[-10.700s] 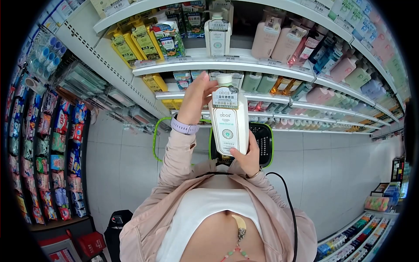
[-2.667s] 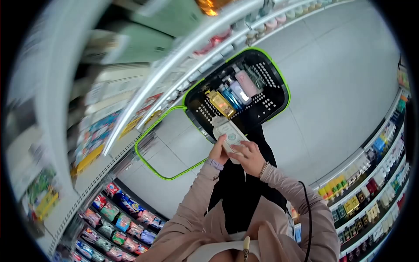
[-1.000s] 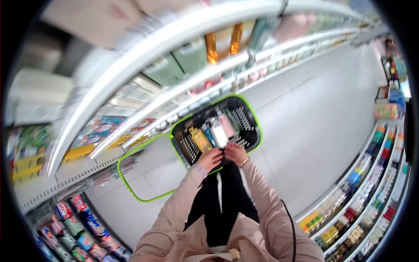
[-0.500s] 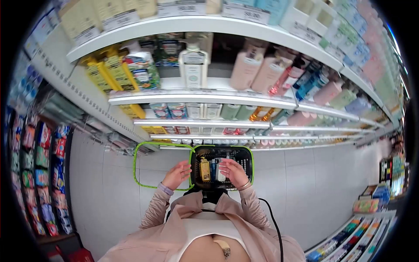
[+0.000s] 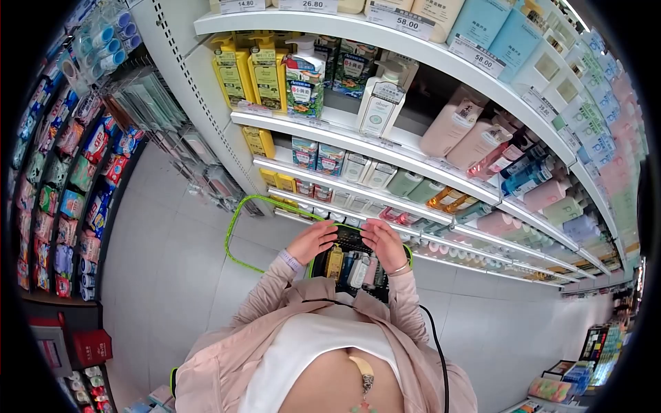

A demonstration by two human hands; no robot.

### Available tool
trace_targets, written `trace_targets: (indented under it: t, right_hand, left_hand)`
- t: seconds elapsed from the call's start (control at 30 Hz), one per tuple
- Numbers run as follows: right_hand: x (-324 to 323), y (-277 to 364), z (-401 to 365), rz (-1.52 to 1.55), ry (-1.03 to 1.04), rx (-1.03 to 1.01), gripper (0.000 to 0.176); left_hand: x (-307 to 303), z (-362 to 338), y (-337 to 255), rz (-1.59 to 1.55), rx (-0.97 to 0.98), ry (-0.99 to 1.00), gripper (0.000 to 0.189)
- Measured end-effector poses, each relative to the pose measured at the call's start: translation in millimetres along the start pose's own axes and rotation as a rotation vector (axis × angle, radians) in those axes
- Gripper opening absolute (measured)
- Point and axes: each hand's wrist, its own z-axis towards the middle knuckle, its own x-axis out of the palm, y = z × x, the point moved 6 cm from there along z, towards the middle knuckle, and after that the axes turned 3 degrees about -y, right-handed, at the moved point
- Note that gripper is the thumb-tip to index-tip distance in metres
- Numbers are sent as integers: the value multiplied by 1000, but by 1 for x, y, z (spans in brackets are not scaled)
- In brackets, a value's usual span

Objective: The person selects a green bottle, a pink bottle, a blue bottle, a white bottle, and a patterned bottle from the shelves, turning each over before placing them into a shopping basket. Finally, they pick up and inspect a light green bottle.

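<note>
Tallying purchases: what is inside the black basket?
The basket holds an amber bottle, blue bottle, white bottle and pink bottle; left hand, right hand and jacket hide its edges.

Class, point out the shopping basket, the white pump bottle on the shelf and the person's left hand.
shopping basket (image 5: 349, 237), head view, black mesh far wall.
white pump bottle (image 5: 381, 104), head view, front label.
left hand (image 5: 313, 241), head view, back of the hand.

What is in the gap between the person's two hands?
In the head view, the left hand and right hand hover apart. Between them shows the black mesh wall of the shopping basket, with bottles standing just below the gap.
</note>
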Motion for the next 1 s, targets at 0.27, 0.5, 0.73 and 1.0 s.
trace_targets:
  t: [0.27,0.5,0.73,1.0]
  right_hand:
    - [2,-29,-25,-3,-31,23,27]
    - [7,-33,-42,14,-90,-20,27]
    - [2,-44,-61,27,-210,-29,27]
    - [-12,-55,-92,66,-338,-68,28]
  left_hand:
    - [-41,48,15,35,-96,-229,34]
    - [-53,149,-97,869,557,-489,56]
    - [-38,197,-166,1276,915,-496,52]
    - [-38,219,-181,1246,798,-341,38]
